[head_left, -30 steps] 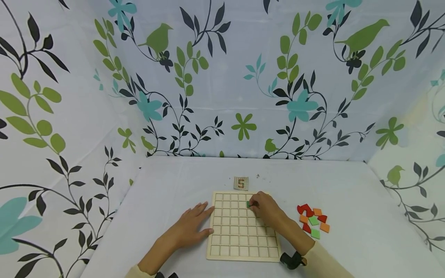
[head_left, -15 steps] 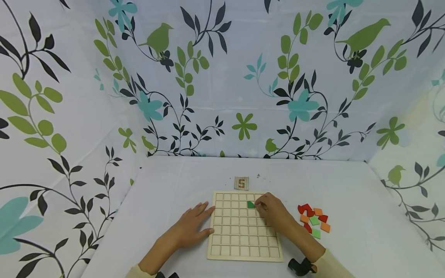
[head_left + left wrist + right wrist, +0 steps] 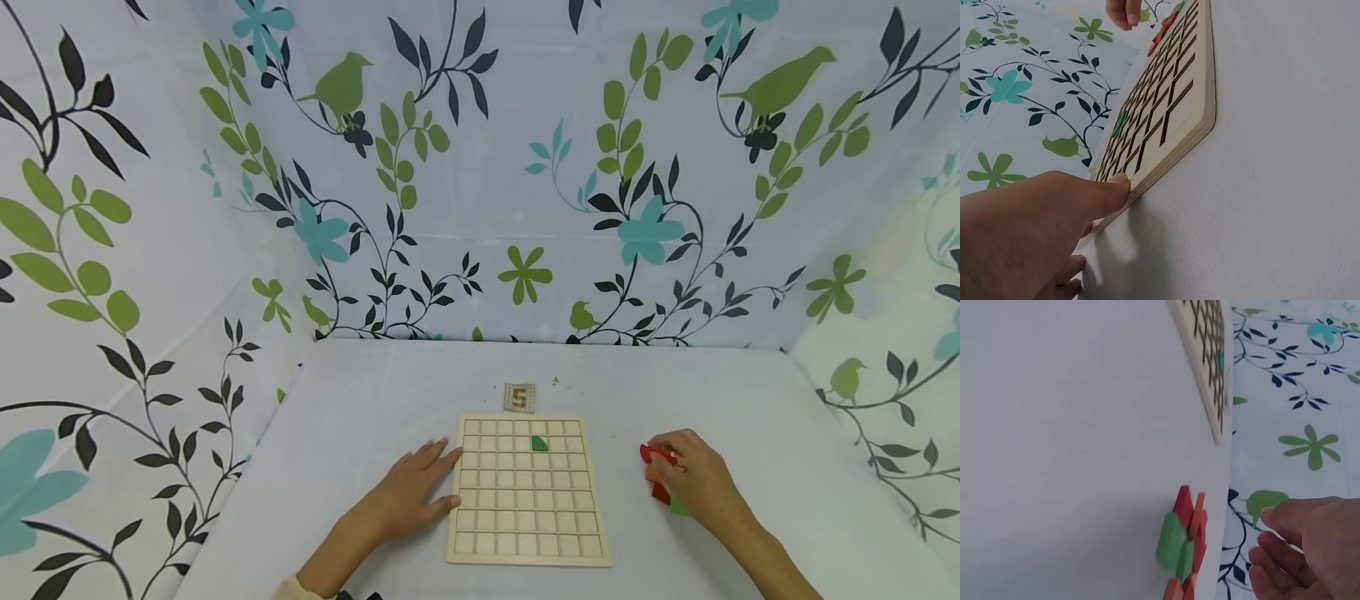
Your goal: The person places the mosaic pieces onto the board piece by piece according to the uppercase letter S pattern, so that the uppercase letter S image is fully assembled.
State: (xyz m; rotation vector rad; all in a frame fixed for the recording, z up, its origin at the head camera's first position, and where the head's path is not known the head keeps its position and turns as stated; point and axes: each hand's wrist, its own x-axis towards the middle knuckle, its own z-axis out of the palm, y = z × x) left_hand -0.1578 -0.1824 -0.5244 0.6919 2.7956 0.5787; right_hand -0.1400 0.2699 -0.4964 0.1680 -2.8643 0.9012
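Note:
A square wooden grid board [image 3: 506,500] lies flat on the table. One dark green tile [image 3: 539,443] with a rounded corner sits in a cell in its second row. My left hand [image 3: 408,492] touches the board's left edge, fingers spread; in the left wrist view its thumb [image 3: 1107,194] lies along the rim. Off to the right, my right hand [image 3: 701,479] hovers over a small pile of red, orange and light green tiles, hiding part of it. A red tile [image 3: 652,454] shows beside its fingertips. In the right wrist view, a gap separates thumb and fingers, with nothing visible between them.
A small card [image 3: 519,397] with a figure like a 5 or S lies behind the board. Dark specks lie right of it. White cloth covers the table [image 3: 750,400], and a leaf-and-bird patterned curtain [image 3: 465,167] hangs behind and at the sides.
My right hand has released the dark green tile in the board's cell and moved right to the loose tiles. My left hand stays at the board's edge.

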